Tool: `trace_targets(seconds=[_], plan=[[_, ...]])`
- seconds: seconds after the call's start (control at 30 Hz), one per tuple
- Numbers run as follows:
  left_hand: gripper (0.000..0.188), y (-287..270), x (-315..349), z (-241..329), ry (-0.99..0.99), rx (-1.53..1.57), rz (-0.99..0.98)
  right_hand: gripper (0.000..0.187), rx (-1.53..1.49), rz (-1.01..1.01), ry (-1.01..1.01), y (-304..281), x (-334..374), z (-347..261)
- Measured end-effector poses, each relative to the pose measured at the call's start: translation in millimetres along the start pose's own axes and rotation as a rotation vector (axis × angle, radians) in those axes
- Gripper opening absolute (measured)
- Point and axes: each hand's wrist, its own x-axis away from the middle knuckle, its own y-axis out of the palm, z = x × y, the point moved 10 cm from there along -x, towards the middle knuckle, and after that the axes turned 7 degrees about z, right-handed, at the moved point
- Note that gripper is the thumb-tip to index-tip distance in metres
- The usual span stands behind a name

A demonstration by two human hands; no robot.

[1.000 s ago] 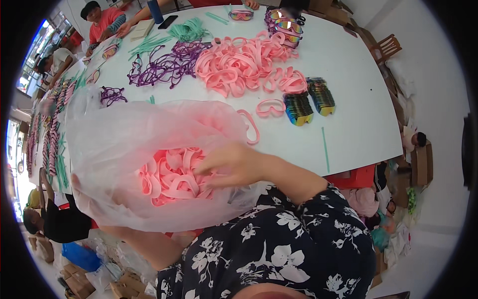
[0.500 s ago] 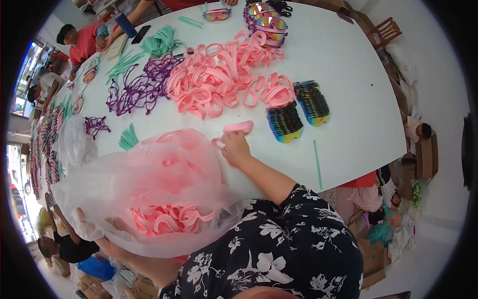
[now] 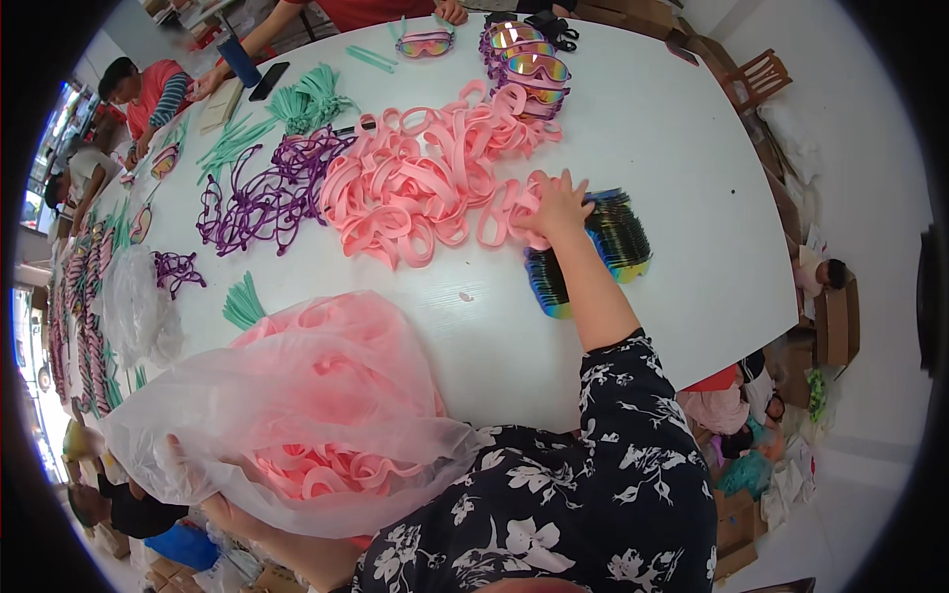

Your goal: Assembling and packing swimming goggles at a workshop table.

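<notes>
My left hand (image 3: 203, 494) grips the edge of a translucent plastic bag (image 3: 178, 395) at the lower left, partly seen through the film. Pink rubbery loops (image 3: 326, 469) show in the bag's mouth. My right hand (image 3: 561, 210) is stretched over the table with its fingers spread, at a small cluster of pink loops (image 3: 502, 212). This cluster lies beside the big pile of pink loops (image 3: 405, 188). Under and behind my right forearm stand two rows of dark, rainbow-tinted goggle lenses (image 3: 623, 237), the nearer one partly covered.
Purple cords (image 3: 262, 203) and green strips (image 3: 308, 99) lie left of the pile. Finished goggles (image 3: 534, 67) are stacked at the back, near a blue cup (image 3: 237, 59) and a phone (image 3: 270, 81). Other people (image 3: 148, 94) sit around the table. A clear bag (image 3: 143, 306) lies left.
My right hand moved from the table's middle, where it held a pink loop, up and right to the small cluster, its fingers now apart. My left hand still holds the bag.
</notes>
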Motion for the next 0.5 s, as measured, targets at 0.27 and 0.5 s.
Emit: trace_targets(seconds=[0.27,0.5], plan=[[0.045,-9,-3,1,0.143,-0.092,-0.1,0.075,0.03,-0.202,-0.084,62,-37,-25],[0.046,-9,4,10,0.033,0.082,-0.155,0.041,0.022,0.075,-0.203,68,-53,-37]])
